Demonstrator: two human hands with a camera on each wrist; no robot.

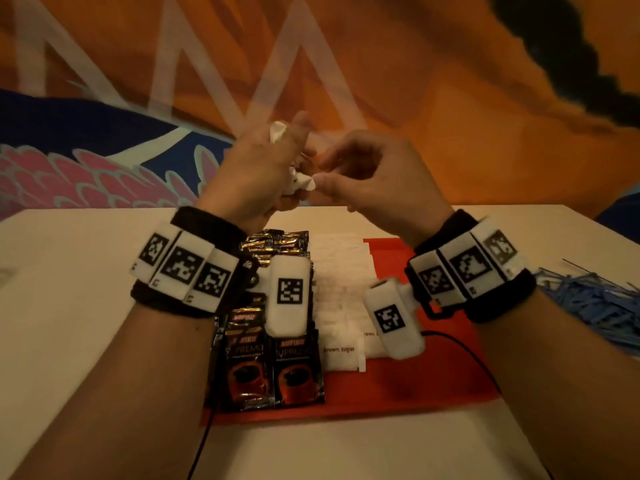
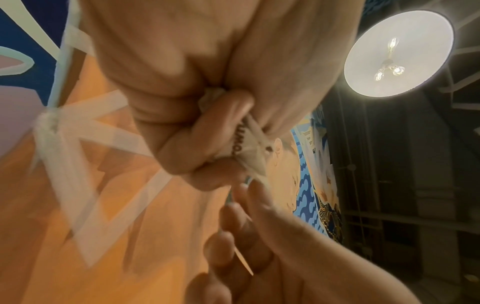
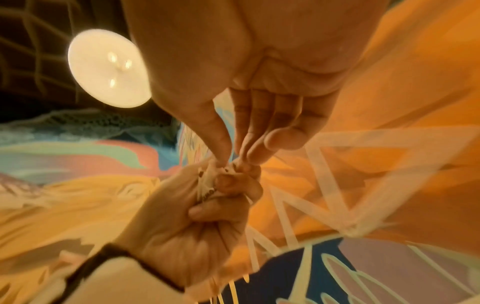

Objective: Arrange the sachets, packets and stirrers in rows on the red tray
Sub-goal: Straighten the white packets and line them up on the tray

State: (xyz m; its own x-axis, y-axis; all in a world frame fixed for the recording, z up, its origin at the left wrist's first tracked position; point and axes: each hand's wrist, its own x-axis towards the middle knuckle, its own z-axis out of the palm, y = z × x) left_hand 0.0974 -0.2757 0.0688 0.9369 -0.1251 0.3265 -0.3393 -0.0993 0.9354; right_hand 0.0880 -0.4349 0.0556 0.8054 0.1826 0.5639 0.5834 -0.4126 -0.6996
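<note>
Head view, left hand [image 1: 263, 168] gripping white sachets [image 1: 301, 181], right hand [image 1: 367, 178] pinching one sachet's corner

The head camera looks forward and down from above both forearms, taking in the table [image 1: 86, 306], the red tray [image 1: 415, 386] near its middle, and the raised hands at the far edge. The left wrist camera sits tight under the left hand [image 2: 197, 86], facing upward to a ceiling lamp [image 2: 397, 53]. The right wrist camera also tilts up, very close. All three views share the white sachets [image 1: 298, 183] held between the hands.
</note>
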